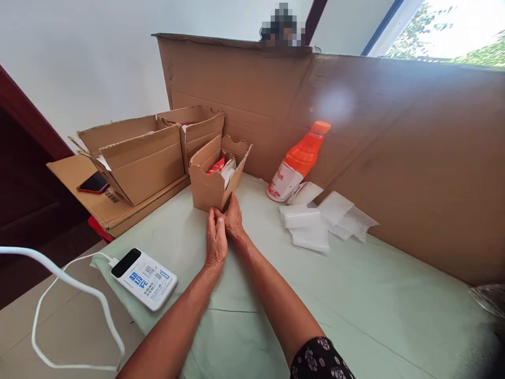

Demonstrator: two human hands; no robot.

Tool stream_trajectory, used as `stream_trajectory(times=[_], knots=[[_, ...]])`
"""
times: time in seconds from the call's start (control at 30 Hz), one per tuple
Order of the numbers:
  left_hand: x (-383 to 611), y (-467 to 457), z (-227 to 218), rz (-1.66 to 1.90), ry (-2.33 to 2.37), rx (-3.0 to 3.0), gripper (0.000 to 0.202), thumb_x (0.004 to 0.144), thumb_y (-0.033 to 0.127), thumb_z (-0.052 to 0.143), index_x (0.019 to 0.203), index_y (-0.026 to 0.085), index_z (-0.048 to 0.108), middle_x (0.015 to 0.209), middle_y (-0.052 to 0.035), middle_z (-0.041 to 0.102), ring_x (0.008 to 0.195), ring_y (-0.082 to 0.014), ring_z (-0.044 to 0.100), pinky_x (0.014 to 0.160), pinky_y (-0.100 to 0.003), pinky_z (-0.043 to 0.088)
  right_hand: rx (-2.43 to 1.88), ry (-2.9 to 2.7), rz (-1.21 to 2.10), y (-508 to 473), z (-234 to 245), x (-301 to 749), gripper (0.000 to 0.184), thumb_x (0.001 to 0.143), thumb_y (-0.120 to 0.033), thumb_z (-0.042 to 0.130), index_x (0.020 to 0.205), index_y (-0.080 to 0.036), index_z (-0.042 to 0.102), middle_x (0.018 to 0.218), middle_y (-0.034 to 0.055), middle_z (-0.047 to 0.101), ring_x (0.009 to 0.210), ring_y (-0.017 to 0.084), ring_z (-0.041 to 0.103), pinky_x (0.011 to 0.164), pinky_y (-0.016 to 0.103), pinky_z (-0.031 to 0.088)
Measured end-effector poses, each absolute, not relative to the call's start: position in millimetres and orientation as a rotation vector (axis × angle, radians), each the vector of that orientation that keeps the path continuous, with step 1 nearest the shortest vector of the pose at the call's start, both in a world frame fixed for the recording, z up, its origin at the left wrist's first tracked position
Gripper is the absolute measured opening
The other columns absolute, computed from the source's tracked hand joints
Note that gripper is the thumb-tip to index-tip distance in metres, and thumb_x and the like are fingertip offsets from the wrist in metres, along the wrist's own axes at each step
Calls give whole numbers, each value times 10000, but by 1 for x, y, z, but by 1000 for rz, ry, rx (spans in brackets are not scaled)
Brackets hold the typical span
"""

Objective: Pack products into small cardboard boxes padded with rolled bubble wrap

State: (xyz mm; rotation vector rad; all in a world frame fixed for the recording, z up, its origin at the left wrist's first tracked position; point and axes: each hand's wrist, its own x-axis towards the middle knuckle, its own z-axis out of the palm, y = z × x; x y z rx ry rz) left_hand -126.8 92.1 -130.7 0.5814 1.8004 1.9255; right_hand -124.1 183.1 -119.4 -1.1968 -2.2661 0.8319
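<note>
A small open cardboard box (215,181) stands on the pale green table cover (355,295), with a red item (216,165) and white wrapping (229,171) inside it. My left hand (216,239) and my right hand (233,218) lie side by side on the cover just in front of the box. Their fingertips touch the box's bottom front corner. The fingers of both hands are stretched out and close together, and neither hand holds anything.
Larger open cardboard boxes (138,158) sit at the back left beside a dark phone (93,183). A white power bank (144,278) with a white cable (59,295) lies front left. An orange bottle (298,163) and white foam bags (319,218) rest by the tall cardboard wall (394,158).
</note>
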Motion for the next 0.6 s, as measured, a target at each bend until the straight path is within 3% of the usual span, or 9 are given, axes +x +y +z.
stream_trajectory(times=[0.1,0.23,0.4,0.6], knots=[[-129,93,-131,1945,1790,580,606,1000,420,406,1550,177,338,1643,-118,354,1518,-223,336,1244,-363,291,-1258,-2247,755,187,-122,-146,852,887,-424,579,1553,-48,205,1563,267,388,1411,369,424,1118,502,362],[-130,94,-136,1941,1802,540,574,997,417,416,1517,177,384,1606,-135,412,1494,-244,381,1230,-399,326,-1288,-2281,666,196,-124,-164,821,936,-466,540,1562,-61,198,1547,262,410,1392,362,436,1077,476,370],[-127,96,-143,1920,1820,500,571,978,429,460,1476,151,427,1589,-173,420,1502,-280,365,1235,-422,318,-1300,-2393,516,217,-126,-174,689,989,-457,485,1507,-30,329,1403,268,556,1266,363,520,1028,468,353],[-126,95,-144,1965,1808,562,511,982,437,443,1409,160,489,1480,-166,546,1405,-265,499,1198,-410,382,-1192,-2555,327,215,-134,-169,471,1018,-378,456,1373,-78,535,1450,242,521,1317,343,440,1058,478,321]])
